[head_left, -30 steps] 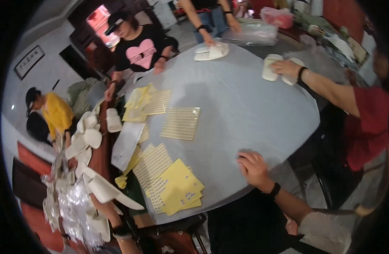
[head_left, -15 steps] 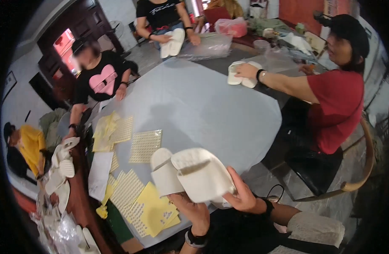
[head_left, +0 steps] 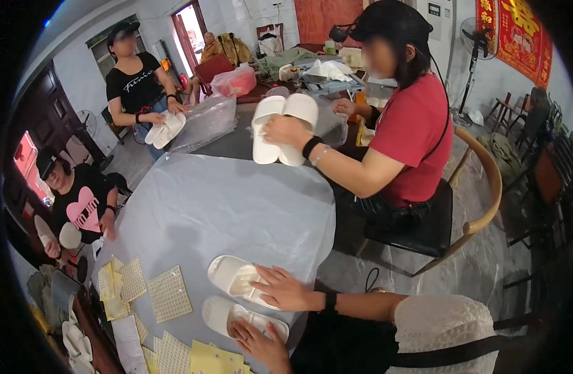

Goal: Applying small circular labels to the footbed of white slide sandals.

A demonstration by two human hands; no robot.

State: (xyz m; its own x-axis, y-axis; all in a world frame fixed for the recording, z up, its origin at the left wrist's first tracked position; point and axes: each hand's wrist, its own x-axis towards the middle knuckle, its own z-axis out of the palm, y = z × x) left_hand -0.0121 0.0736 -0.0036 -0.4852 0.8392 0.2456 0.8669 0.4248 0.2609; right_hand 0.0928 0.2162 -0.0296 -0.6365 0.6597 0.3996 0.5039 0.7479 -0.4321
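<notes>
A pair of white open-toed slippers lies side by side on the grey-covered table. On the far slipper [head_left: 228, 270] rests my right hand [head_left: 282, 289], open, its fingers spread over the middle of the shoe. My left hand [head_left: 265, 344], also open, lies across the near slipper [head_left: 219, 311] with its fingers apart. Both hands touch the slippers from above without wrapping round them, and they partly hide the straps and footbeds.
Yellowish sticker sheets [head_left: 169, 293] and a yellow sheet [head_left: 214, 359] lie left of the slippers. Across the grey table cover [head_left: 236, 199], a person in red [head_left: 414, 134] handles white slippers [head_left: 304, 109]. Two people in black hold other slippers. A wooden-armed chair [head_left: 483, 206] stands right.
The slippers I held up in both hands are now down on the table, my hands resting on them. My view has swung right. The person in red has raised a pair of slippers.
</notes>
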